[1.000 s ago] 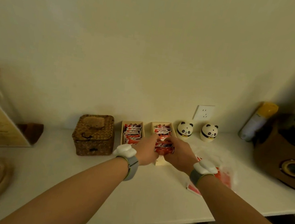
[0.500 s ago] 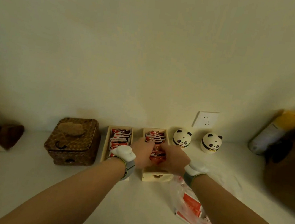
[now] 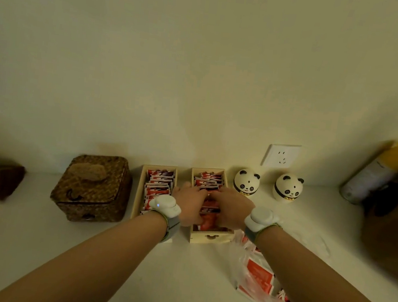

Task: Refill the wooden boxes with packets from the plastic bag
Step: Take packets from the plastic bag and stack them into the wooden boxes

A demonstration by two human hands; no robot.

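Note:
Two narrow wooden boxes stand side by side against the wall. The left box (image 3: pixel 139 193) is packed with upright red-and-white packets (image 3: pixel 159 186). Both hands are inside the right box (image 3: pixel 210 237). My left hand (image 3: pixel 190 203) and my right hand (image 3: pixel 229 208) press together on a bunch of red packets (image 3: pixel 209 208) in its middle, fingers curled over them. More packets stand at that box's far end. The clear plastic bag (image 3: pixel 256 278) with red packets lies on the counter under my right forearm.
A woven lidded basket (image 3: pixel 93 188) sits left of the boxes. Two panda figurines (image 3: pixel 246 183) (image 3: pixel 287 190) stand right of them below a wall socket (image 3: pixel 281 156). A yellow-capped spray can (image 3: pixel 380 173) and a dark brown object are at far right.
The view has tilted down and shifted; the hands stay in the right box, pushed slightly deeper over the packets. The plastic bag shows more fully under the right forearm.

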